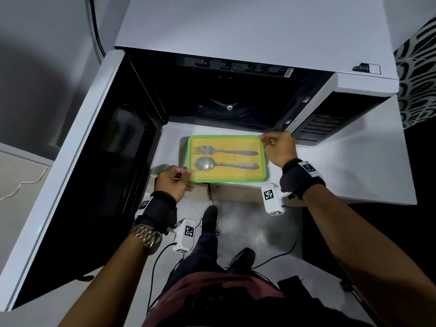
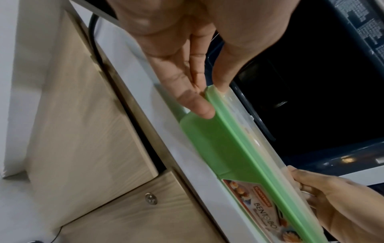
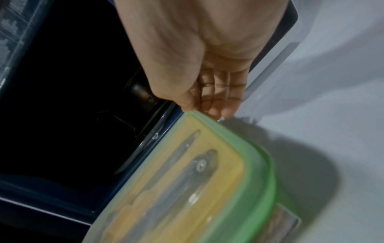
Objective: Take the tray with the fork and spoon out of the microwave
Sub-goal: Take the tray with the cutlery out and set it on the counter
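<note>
A yellow tray with a green rim lies level over the white counter, just in front of the open microwave. On it a fork and a spoon lie side by side, heads to the left. My left hand pinches the tray's near-left corner; in the left wrist view the left hand has its thumb on top of the tray's rim. My right hand pinches the far-right corner; in the right wrist view the right hand holds the tray. I cannot tell whether the tray touches the counter.
The microwave door stands wide open on the left, close to my left forearm. The dark cavity holds only the glass turntable. A wooden cabinet front is under the counter edge. A patterned cloth is at the far right.
</note>
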The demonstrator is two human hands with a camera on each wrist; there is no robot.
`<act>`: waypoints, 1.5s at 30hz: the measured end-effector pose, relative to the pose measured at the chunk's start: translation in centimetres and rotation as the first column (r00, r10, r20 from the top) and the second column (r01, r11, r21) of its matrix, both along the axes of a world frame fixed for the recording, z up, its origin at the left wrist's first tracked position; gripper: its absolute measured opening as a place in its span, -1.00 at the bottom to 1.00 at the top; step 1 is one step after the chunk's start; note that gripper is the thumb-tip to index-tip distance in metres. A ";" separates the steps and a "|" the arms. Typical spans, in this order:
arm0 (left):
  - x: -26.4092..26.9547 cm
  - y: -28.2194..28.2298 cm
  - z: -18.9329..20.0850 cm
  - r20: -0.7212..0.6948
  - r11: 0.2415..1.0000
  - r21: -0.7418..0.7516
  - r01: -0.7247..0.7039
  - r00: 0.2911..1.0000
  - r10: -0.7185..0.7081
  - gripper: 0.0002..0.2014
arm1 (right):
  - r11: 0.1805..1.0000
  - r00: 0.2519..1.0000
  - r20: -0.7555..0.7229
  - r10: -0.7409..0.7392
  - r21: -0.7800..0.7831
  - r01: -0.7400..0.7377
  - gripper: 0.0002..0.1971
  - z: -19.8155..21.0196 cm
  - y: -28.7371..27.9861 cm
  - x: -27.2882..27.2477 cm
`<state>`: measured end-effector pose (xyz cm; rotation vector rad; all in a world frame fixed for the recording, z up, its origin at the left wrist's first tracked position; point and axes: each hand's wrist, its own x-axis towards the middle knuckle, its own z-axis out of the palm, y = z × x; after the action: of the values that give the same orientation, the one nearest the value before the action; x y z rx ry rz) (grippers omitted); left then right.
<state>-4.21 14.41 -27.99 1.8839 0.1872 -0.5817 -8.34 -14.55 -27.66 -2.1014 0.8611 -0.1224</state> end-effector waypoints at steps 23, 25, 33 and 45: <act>-5.9 -8.9 2.8 0.110 0.975 0.100 0.200 0.971 -0.210 -0.89 | 0.973 0.973 0.053 -0.224 -0.035 0.226 -0.83 2.2 -6.7 -13.4; -7.2 -10.3 3.0 0.116 0.970 0.092 0.224 0.965 -0.233 -0.90 | 0.967 0.967 0.053 -0.247 -0.049 0.250 -0.83 2.5 -8.0 -15.3; -11.1 -16.6 4.1 0.153 0.938 0.065 0.342 0.925 -0.348 -0.80 | 0.929 0.932 0.086 -0.352 -0.087 0.359 -0.81 4.7 -13.0 -21.5; -10.5 -25.3 3.9 0.072 0.838 0.049 0.543 0.835 -0.545 -0.99 | 0.895 0.913 0.064 -0.402 -0.183 0.407 -0.70 4.3 -20.4 -23.8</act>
<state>-14.68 -10.93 -24.07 1.9837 -0.4203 -0.8829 -32.14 -34.93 -23.33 -2.0600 1.3096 -0.4680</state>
